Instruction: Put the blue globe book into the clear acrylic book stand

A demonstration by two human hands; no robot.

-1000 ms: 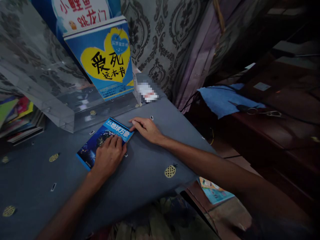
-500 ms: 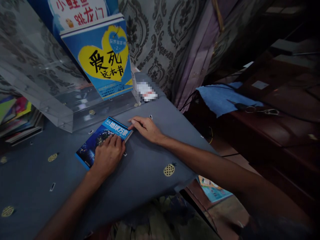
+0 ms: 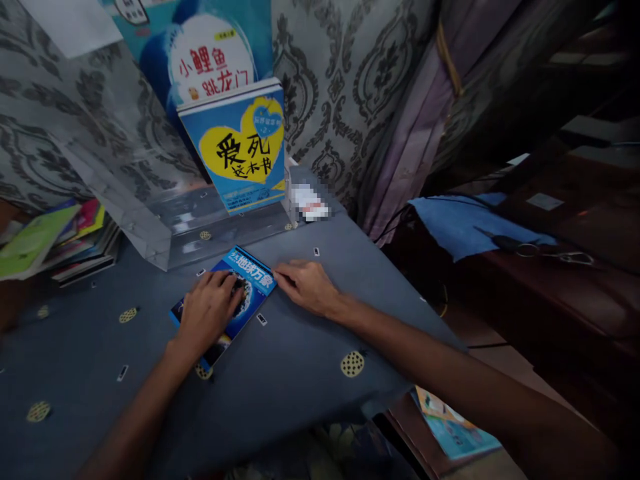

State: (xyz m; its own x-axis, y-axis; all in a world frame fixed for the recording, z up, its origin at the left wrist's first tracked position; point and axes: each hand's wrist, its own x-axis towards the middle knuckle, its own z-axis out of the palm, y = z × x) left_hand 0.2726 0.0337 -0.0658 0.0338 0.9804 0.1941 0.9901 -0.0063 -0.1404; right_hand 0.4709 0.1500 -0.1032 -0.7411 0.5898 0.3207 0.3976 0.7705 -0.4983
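Note:
A small blue book (image 3: 253,293) with a picture of the globe on its cover lies closed and slanted on the grey patterned tablecloth. My left hand (image 3: 210,303) rests on its cover, palm down, fingers stretched over the lower left part and hiding some of the picture. At the book's upper right corner is my right hand (image 3: 307,283), thumb and fingers bent together at that corner. Just behind the book stands a clear acrylic stand (image 3: 230,230), holding a blue book with a yellow heart (image 3: 240,150) in front of a taller blue-white book (image 3: 213,57).
A stack of books (image 3: 90,247) lies at the left. Beside the stand is a blurred-out white item (image 3: 313,203). Across a gap on the right, a blue cloth (image 3: 450,223) and scissors (image 3: 525,248) lie on a dark red surface. A colourful book (image 3: 455,427) sits low down.
The view has shifted, so everything sits lower and further right. My left hand has slid toward the book's lower left, baring more of the globe. My right fingers have drawn together at the corner.

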